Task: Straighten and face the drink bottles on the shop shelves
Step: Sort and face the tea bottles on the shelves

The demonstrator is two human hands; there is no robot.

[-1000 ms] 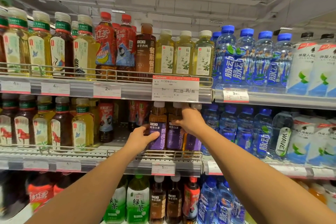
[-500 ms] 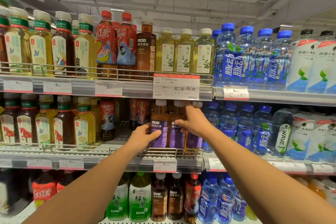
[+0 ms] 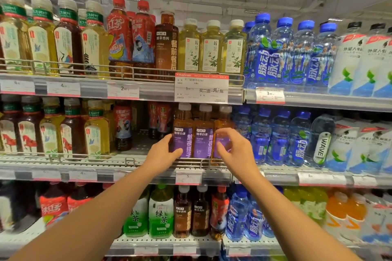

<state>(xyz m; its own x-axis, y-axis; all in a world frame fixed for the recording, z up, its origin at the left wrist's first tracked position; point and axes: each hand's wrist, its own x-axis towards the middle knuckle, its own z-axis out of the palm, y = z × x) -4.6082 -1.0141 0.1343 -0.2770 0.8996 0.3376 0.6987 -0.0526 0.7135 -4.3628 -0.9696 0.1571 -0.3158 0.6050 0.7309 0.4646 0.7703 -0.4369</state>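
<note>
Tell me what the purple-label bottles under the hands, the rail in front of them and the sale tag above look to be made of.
Purple-label bottles: clear plastic by the look, amber drink showing through; glossy printed sleeve, matte white cap.
Front rail: thin metal wire, seemingly with a pale coating, bent into a low fence.
Sale tag: printed paper or card, possibly behind a clear plastic cover; hard to tell.
</note>
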